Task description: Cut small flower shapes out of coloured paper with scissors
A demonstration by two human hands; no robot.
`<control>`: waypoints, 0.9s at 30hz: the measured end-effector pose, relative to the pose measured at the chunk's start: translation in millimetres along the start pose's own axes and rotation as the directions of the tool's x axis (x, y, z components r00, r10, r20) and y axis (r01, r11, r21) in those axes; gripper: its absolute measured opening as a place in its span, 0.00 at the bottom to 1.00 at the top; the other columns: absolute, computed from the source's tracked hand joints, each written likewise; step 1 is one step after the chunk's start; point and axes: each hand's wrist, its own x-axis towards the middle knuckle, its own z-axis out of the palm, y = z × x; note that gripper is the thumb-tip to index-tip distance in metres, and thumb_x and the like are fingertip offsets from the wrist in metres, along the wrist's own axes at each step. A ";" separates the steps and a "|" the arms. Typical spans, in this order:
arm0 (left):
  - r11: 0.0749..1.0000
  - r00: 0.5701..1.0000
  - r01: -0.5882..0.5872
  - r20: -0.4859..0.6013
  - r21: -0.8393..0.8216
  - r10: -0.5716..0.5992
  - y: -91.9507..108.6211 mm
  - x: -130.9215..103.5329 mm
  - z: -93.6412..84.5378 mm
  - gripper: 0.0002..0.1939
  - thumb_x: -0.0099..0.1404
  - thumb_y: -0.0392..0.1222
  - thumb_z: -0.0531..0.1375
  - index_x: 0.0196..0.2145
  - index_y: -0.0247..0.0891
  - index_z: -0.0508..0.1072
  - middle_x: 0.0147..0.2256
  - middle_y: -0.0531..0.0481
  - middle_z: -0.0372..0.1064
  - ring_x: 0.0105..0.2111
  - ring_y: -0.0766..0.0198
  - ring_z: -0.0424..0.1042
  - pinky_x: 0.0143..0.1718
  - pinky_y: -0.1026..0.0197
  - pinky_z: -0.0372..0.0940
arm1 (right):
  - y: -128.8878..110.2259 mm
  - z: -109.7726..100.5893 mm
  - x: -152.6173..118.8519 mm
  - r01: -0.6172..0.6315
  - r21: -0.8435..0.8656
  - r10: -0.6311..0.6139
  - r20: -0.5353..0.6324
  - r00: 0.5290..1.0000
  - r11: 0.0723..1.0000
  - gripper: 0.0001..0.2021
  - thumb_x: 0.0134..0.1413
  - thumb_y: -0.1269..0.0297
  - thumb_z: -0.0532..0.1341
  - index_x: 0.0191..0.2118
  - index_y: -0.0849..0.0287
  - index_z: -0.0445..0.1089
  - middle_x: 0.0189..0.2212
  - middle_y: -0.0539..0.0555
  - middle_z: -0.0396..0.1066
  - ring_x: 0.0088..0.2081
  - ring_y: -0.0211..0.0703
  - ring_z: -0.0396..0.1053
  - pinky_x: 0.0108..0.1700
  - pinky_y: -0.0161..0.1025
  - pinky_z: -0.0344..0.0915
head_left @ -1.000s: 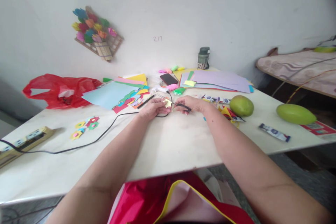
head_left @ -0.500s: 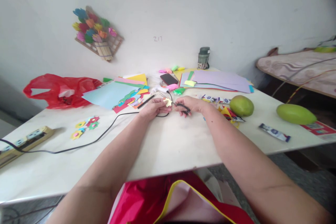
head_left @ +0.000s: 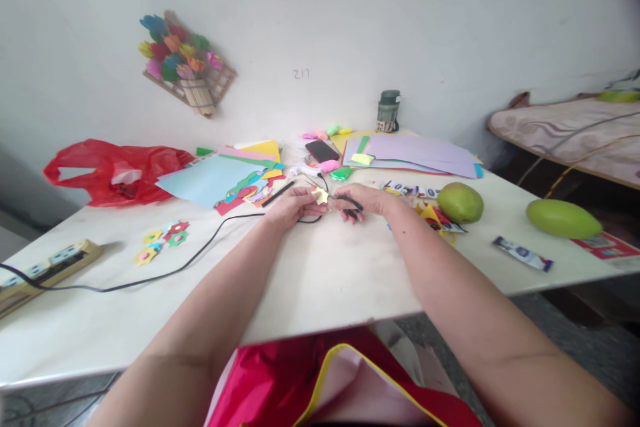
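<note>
My left hand pinches a small pale yellow paper cutout with a scalloped, flower-like edge, above the middle of the table. Closed around the black handles of a pair of scissors, my right hand is just to the right of the cutout. The scissor blades are mostly hidden, so whether they touch the paper is unclear. A black cord runs behind my left wrist. Several finished paper flowers lie to the left, and a black pen-like stick is beyond my left hand.
Coloured paper sheets, scraps and a red plastic bag lie at the left. A power strip sits at the left edge. Further right are a green fruit, another green fruit and a tube. A phone lies behind.
Both hands stay in nearly the same place. The scissor handles and the fingers of my right hand have shifted slightly; the cutout remains in my left hand.
</note>
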 end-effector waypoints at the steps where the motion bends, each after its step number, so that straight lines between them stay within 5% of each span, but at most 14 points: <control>1: 1.000 1.000 0.000 -0.001 -0.002 0.000 0.3 -0.1 0.3 0.11 0.53 0.40 0.67 0.29 0.30 0.71 0.28 0.39 0.76 0.28 0.59 0.77 0.32 0.63 0.71 | -0.1 0.2 0.1 0.001 -0.003 -0.001 -0.002 1.000 1.000 0.15 0.51 0.53 0.61 0.29 0.61 0.62 0.18 0.50 0.69 0.17 0.33 0.65 0.14 0.28 0.56; 9: 1.000 1.000 0.014 -0.022 0.021 -0.014 3.2 -1.8 3.5 0.09 0.55 0.38 0.66 0.28 0.29 0.71 0.26 0.41 0.75 0.26 0.62 0.76 0.31 0.64 0.71 | 5.0 -2.6 4.0 0.011 -0.015 -0.012 -0.052 0.999 1.000 0.14 0.50 0.54 0.62 0.27 0.61 0.62 0.18 0.50 0.68 0.16 0.33 0.64 0.14 0.28 0.54; 16: 0.998 0.996 -0.032 -0.080 -0.063 0.027 6.4 -1.1 5.3 0.09 0.51 0.31 0.66 0.31 0.29 0.72 0.28 0.44 0.76 0.29 0.61 0.77 0.33 0.65 0.72 | 20.9 -17.8 7.2 -0.128 -0.162 0.058 -0.380 0.923 0.978 0.19 0.39 0.56 0.68 0.37 0.62 0.69 0.18 0.48 0.67 0.18 0.35 0.62 0.20 0.32 0.59; 21: 0.997 0.995 -0.034 -0.091 -0.067 0.028 6.1 1.6 1.4 0.12 0.50 0.31 0.68 0.33 0.30 0.72 0.28 0.44 0.76 0.30 0.59 0.77 0.33 0.64 0.72 | 24.2 -29.9 3.2 -0.304 -0.471 0.041 -0.491 0.870 0.828 0.18 0.36 0.53 0.68 0.35 0.58 0.74 0.26 0.52 0.71 0.27 0.42 0.67 0.27 0.35 0.60; 27: 0.999 0.993 0.037 -0.114 -0.025 -0.040 9.6 -1.7 6.5 0.09 0.52 0.33 0.67 0.29 0.30 0.70 0.29 0.41 0.76 0.27 0.59 0.77 0.26 0.66 0.71 | 23.6 -32.4 2.1 -0.371 -0.561 0.060 -0.494 0.867 0.740 0.16 0.35 0.52 0.69 0.32 0.54 0.76 0.28 0.56 0.73 0.31 0.47 0.68 0.28 0.37 0.58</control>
